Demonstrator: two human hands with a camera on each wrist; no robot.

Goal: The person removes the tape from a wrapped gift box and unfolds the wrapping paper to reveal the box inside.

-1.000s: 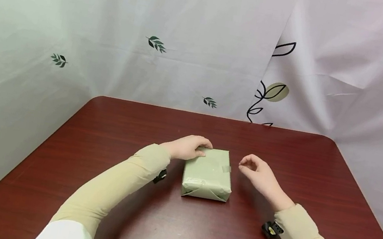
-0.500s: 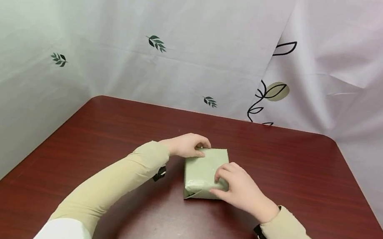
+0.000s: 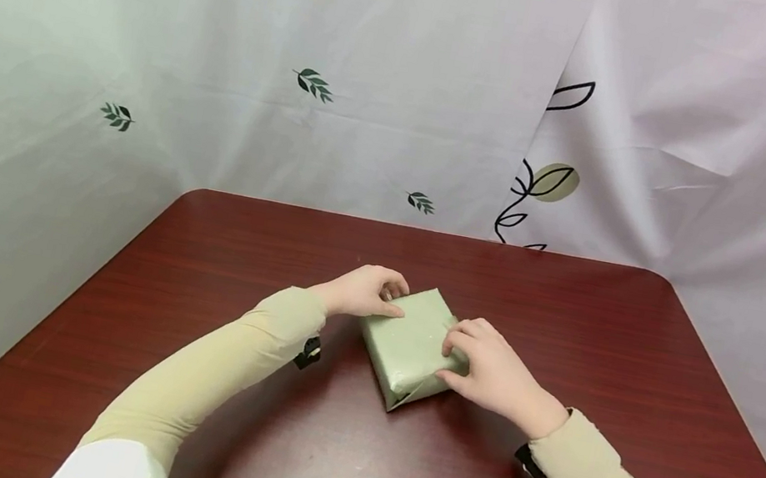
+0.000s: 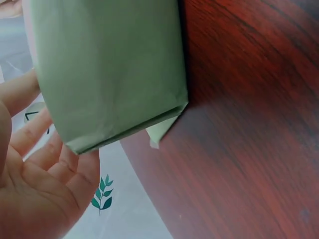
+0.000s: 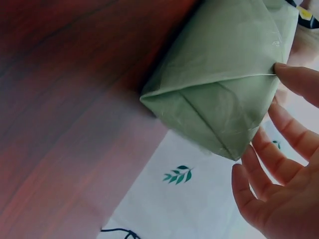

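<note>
A box-shaped parcel wrapped in pale green paper (image 3: 412, 337) lies on the table, turned at an angle in the head view. My left hand (image 3: 362, 291) holds its far left corner, thumb over the top. At the right side, my right hand (image 3: 492, 380) grips the parcel with fingers curled over the edge. Its right end is partly hidden by that hand. In the left wrist view, a paper flap (image 4: 160, 128) sticks out beyond the parcel's end. Folded paper forms a triangle (image 5: 209, 112) on the end seen in the right wrist view.
The dark red wooden table (image 3: 260, 244) has rounded far corners. White cloth (image 3: 386, 37) with leaf prints hangs behind it and along both sides. Each wrist carries a small black camera, such as the one below the right sleeve (image 3: 530, 462).
My right hand has come in from the right and taken hold of the parcel. The parcel has turned counterclockwise seen from above. My left hand has shifted slightly left.
</note>
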